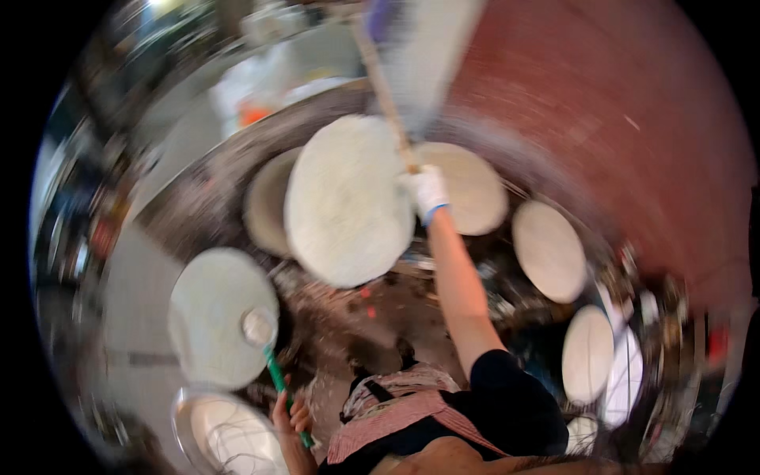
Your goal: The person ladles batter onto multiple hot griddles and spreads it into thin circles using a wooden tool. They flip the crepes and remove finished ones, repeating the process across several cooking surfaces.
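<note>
My left hand (293, 413) is closed round the green handle of a ladle (274, 367). The ladle's round head rests on or just over a pale coated round griddle (210, 309). Out in front, my right hand (428, 191), in a white glove, is closed at the near end of a long wooden stick (384, 87). Beside that glove is a large white round sheet like a flat pancake (348, 202), overlapping the griddles behind it. Motion blur hides whether my fingers also grip its edge. A metal bowl (180, 419) of creamy white liquid stands by my left hand.
More round griddles curve around me: one behind the white sheet (265, 207), one beyond my right hand (473, 190), and others at right (549, 252) and lower right (587, 354). A reddish floor (602, 103) spreads at far right. White bags (253, 83) lie beyond the rim.
</note>
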{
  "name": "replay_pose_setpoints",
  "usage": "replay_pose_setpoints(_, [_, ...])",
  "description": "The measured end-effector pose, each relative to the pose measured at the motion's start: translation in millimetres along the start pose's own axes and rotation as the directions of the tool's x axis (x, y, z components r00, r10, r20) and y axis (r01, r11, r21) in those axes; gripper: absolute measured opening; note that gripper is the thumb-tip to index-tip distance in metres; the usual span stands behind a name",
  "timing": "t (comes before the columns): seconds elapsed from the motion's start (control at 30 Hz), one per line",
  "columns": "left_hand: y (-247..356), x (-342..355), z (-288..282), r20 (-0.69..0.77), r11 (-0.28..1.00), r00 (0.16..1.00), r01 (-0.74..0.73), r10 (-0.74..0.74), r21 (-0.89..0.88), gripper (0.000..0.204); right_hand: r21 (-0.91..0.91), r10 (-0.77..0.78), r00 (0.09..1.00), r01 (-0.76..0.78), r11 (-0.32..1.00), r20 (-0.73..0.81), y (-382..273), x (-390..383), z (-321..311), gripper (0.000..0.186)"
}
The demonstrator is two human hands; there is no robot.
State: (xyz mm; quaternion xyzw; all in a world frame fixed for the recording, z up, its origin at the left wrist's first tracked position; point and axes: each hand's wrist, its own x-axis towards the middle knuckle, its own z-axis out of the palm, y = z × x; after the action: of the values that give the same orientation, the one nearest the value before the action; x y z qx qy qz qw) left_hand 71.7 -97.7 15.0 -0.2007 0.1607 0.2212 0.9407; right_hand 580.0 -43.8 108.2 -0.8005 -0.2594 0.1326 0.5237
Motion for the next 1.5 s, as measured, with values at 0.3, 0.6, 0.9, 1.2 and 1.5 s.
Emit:
replay_pose_setpoints(0.3, [-84,94,24,-0.410,0.824,0.893,0.368,-0.184,0.431,0.042,-0.004,0.333,0.809,-0.383,0.924,-0.484,135,-198,-334,0.027])
replay_pose_setpoints(0.6, [-283,188,4,-0.564,0.544,0.676,0.729,-0.474,0.416,0.042,0.065,0.340,0.326,-0.629,0.774,-0.882,262,-472,-695,0.011])
replay_pose_setpoints(0.9, [-386,202,-11,-0.581,0.442,0.590,0.807,-0.561,0.393,0.042,-0.515,-0.276,0.515,-0.853,-0.078,-0.811,249,-524,-841,0.014])
replay_pose_setpoints(1.2, [-409,194,-27,-0.553,0.498,0.617,0.784,-0.560,0.369,0.042,-0.404,-0.035,0.404,-0.915,0.010,-0.914,441,-582,-779,0.017])
replay_pose_setpoints(1.5, [-408,159,-24,-0.395,0.663,0.731,0.677,-0.556,0.320,0.040,-0.106,0.304,0.309,-0.837,0.537,-0.901,417,-528,-670,0.041])
